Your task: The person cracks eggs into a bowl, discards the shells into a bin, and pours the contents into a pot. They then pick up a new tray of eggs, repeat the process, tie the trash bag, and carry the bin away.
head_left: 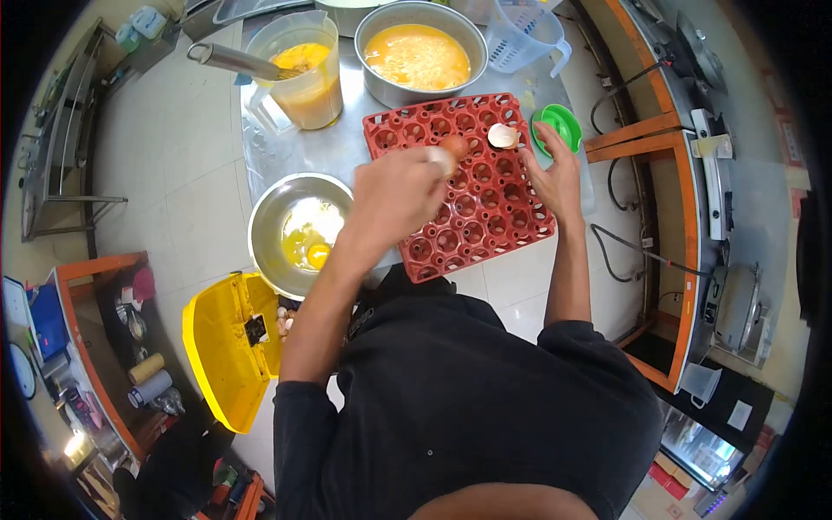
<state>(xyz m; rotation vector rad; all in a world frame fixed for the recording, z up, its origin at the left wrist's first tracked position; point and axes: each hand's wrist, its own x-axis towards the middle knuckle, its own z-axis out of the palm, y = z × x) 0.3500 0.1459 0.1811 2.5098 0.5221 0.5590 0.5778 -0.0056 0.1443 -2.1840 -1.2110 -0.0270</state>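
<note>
While the left hand [400, 195] clasps a pale, curved eggshell [442, 160], the right hand [557, 172] spreads open. It's at the red plastic tray's [464, 205] two o'clock.

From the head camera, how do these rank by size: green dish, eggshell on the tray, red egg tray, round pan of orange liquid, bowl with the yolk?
Red egg tray
Round pan and bowl: too alike to rank
Green dish
Eggshell
</note>
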